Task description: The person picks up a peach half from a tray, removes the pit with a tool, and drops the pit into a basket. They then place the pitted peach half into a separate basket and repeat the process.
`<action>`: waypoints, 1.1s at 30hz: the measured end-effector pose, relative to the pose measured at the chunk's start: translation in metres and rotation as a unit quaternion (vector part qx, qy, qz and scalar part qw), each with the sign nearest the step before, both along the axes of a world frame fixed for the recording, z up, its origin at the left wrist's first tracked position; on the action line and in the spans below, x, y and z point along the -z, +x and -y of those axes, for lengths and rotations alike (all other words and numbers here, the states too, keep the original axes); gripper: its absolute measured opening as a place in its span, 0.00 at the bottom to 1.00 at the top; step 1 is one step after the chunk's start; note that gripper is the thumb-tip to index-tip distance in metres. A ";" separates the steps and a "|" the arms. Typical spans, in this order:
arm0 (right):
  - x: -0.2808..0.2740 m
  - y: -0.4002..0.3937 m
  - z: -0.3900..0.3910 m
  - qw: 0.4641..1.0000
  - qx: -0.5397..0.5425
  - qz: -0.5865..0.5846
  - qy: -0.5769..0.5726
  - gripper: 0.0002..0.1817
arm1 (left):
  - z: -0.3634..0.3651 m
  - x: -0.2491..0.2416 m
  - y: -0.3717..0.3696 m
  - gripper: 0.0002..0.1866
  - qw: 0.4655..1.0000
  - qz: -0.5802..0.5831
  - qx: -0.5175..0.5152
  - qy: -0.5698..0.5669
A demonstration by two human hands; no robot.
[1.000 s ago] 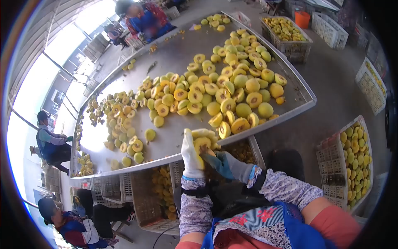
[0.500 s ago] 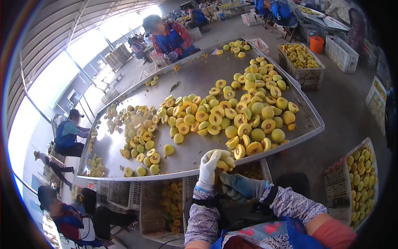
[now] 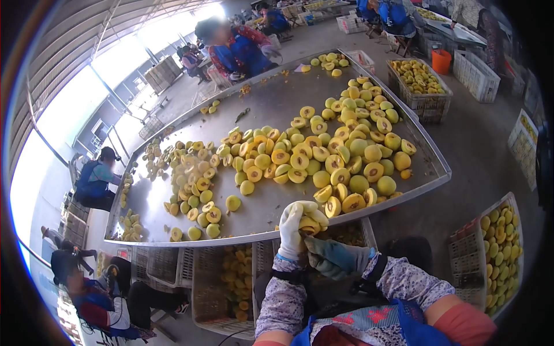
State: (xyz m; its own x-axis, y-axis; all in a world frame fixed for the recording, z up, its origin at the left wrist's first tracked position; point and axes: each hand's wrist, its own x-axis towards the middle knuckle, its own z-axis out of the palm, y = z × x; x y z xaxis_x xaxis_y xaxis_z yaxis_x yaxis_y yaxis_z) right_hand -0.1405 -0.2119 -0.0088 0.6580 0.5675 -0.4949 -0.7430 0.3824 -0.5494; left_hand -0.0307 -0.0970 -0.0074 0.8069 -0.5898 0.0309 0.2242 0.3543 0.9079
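Note:
My left hand (image 3: 295,226), in a white glove, is closed around yellow fruit halves (image 3: 312,222) at the near edge of the metal table (image 3: 259,213). Just below and to the right, my right hand (image 3: 334,256), in a grey-blue glove, has its fingers closed close under the fruit; what it grips, if anything, is hidden. A broad heap of halved yellow-green fruit (image 3: 280,157), many halves showing brown centres, spreads over the table in front of both hands.
Crates of fruit stand below the near edge (image 3: 198,288), at the right (image 3: 483,271) and beyond the table (image 3: 420,104). An orange bucket (image 3: 441,61) is at the back right. One person (image 3: 242,52) works across the table; others sit at the left.
My left hand has turned slightly, showing more of the fruit's cut side, and my right hand has risen a little against it. The person across the table has leaned and raised an arm.

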 end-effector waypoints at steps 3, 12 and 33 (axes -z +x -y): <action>-0.001 -0.004 -0.008 0.992 0.049 0.053 -0.107 0.28 | 0.006 -0.004 -0.011 0.20 0.991 -0.103 -0.062 -0.064; 0.073 -0.005 -0.013 0.816 -0.034 0.263 -0.514 0.20 | -0.079 -0.017 0.024 0.14 0.937 -0.138 -0.237 -0.215; 0.037 -0.005 -0.003 0.690 -0.025 0.308 -0.655 0.23 | -0.126 0.034 0.218 0.43 0.618 0.313 -0.142 0.707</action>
State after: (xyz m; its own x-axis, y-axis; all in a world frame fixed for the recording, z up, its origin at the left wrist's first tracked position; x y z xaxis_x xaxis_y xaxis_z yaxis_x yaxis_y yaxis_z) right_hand -0.1451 -0.2091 -0.0454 0.9682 -0.0720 -0.2397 -0.2091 -0.7591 -0.6164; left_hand 0.1876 0.0288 -0.0417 0.9751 -0.2216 0.0048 -0.2167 -0.9485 0.2312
